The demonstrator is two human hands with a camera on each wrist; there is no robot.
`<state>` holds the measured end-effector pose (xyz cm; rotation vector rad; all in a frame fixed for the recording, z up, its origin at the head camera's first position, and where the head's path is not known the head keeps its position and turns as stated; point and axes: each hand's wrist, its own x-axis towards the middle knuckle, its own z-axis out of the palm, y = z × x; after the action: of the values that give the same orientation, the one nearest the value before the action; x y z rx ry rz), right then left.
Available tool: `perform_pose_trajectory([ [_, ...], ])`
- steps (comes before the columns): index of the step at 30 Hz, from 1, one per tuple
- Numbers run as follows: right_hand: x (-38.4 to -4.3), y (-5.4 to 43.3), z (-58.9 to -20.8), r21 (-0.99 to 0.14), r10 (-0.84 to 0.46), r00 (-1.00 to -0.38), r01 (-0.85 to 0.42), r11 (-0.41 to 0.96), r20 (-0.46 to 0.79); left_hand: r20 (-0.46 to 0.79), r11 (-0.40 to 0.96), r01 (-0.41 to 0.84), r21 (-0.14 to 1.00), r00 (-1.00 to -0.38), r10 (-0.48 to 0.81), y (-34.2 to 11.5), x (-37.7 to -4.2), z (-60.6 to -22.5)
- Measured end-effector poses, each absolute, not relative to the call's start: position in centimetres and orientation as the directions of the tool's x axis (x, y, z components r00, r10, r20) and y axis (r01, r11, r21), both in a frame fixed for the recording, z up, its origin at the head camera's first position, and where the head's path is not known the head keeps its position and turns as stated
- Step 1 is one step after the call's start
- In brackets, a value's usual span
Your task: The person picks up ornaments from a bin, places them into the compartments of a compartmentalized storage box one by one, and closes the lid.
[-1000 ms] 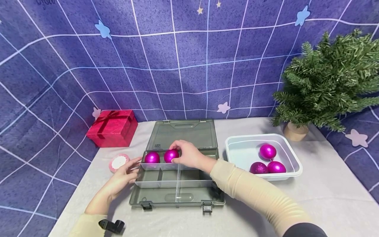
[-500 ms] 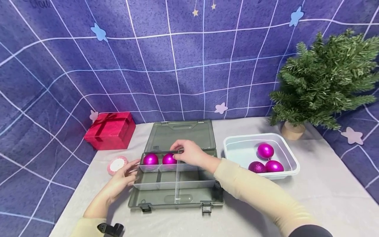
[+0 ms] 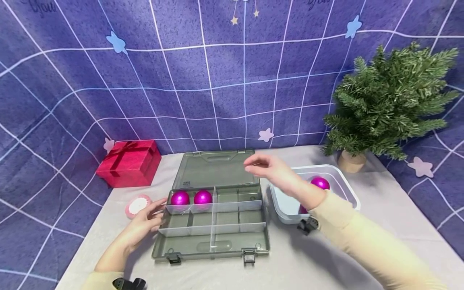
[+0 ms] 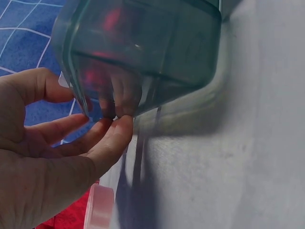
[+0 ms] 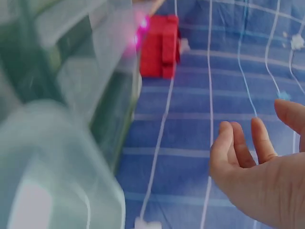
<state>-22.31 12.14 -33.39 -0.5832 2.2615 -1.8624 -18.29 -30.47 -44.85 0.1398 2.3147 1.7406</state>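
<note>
Right hand [image 3: 279,173], fingers loose and holding nothing, hangs between the organizer case [image 3: 214,217] and the white tub [image 3: 348,189]; I judge it is between placements, and a next pick means reaching into the tub. Left hand [image 3: 145,223], fingers spread, touches the case's left edge. Two magenta baubles [image 3: 191,197] fill its far-left compartments; two show in the tub.

We see our right hand [image 3: 276,174] raised in open air between the organizer box [image 3: 214,241] and the white tub [image 3: 349,193], nothing touching it. Two pink balls [image 3: 191,198] fill the back left compartments; the others lie open. Our left hand [image 3: 143,226] blocks the box's left side.
</note>
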Motion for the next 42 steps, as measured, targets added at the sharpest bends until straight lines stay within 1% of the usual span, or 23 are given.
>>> perform_pose_trajectory([
  [3,-22.6,14.7,-33.0,-0.973,-0.334,-0.937,-0.165,0.16,0.104,-0.135,0.283,-0.07,0.956,-0.966,0.219,-30.6,-18.3,-44.9],
  [9,-23.1,19.6,-32.7,-0.965,-0.228,-0.972,-0.11,0.239,0.054,-0.132,0.281,-0.065,0.958,-0.965,0.227,-30.6,-18.3,-45.0],
  [12,-23.3,21.9,-33.4,-0.964,-0.177,-0.984,-0.07,0.256,0.024,-0.133,0.282,-0.066,0.957,-0.965,0.227,-30.6,-18.3,-45.0],
  [16,-23.7,24.7,-35.4,-0.961,-0.125,-0.992,-0.012,0.275,-0.023,-0.131,0.281,-0.065,0.957,-0.965,0.226,-30.6,-18.3,-45.0],
  [19,-23.8,26.5,-37.0,-0.935,-0.086,-0.996,-0.004,0.354,-0.029,-0.127,0.276,-0.06,0.959,-0.964,0.233,-30.7,-18.3,-45.0],
  [23,-23.3,28.0,-38.3,-0.865,-0.049,-0.999,-0.024,0.502,-0.001,-0.124,0.272,-0.057,0.961,-0.963,0.239,-30.7,-18.4,-45.0],
  [26,-22.8,28.8,-38.9,-0.827,-0.037,-0.999,-0.031,0.562,0.012,-0.123,0.274,-0.056,0.96,-0.964,0.234,-30.6,-18.4,-45.0],
  [28,-22.5,29.2,-39.3,-0.817,-0.04,-0.999,-0.033,0.575,0.012,-0.122,0.274,-0.055,0.96,-0.965,0.232,-30.6,-18.5,-45.0],
  [35,-22.0,29.4,-40.4,-0.818,-0.132,-0.991,-0.076,0.57,0.0,-0.116,0.28,-0.047,0.959,-0.964,0.238,-30.7,-18.6,-45.0],
  [42,-21.7,29.0,-41.1,-0.808,-0.163,-0.985,-0.051,0.588,-0.057,-0.114,0.275,-0.044,0.96,-0.963,0.244,-30.6,-18.7,-44.9],
])
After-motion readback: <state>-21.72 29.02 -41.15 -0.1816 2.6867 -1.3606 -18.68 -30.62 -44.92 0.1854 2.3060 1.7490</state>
